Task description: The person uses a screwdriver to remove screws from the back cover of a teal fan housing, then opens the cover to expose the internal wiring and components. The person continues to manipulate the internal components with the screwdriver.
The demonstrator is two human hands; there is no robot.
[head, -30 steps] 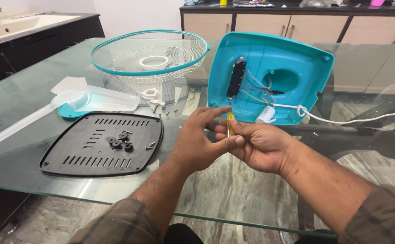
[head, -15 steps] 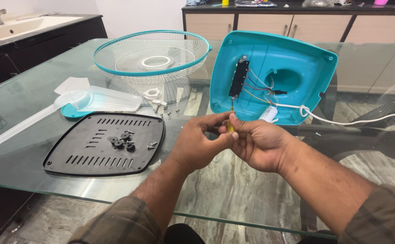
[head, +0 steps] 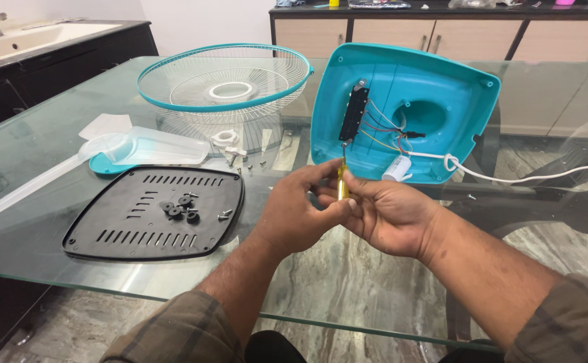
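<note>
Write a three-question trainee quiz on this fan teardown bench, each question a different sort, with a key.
1. True or false: the wire fan guard lies on the black vented plate.
2. Which thing do both hands grip? A) yellow-handled screwdriver B) white cable C) clear fan blade
3. Fill in: the screwdriver tip points at the ___ fan base.

Key: 1 false; 2 A; 3 teal. The left hand and right hand meet at the handle.
</note>
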